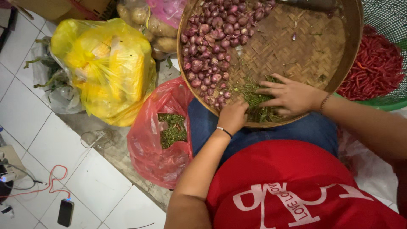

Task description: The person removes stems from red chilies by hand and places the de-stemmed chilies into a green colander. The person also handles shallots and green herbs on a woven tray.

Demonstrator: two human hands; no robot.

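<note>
While the woven tray [322, 46] sits on the lap, green stems [254, 99] are pressed by the spread right hand [290, 95] and gripped by the curled left hand [232, 116].

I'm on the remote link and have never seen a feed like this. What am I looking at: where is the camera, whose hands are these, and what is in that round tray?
There is one picture, from a camera worn on a person's head, looking down at their lap and their two bare hands. No machine is involved. A round woven bamboo tray rests on the knees. It holds a heap of small purple shallots and a pile of green stem trimmings. The right hand lies flat, fingers spread, on the trimmings; the left hand is at the tray's near rim beside them, fingers curled. I cannot tell whether it grips anything. On the tiled floor to the left are a red plastic bag with more green trimmings and a yellow bag. Red chillies lie in a green basket at right.
</note>
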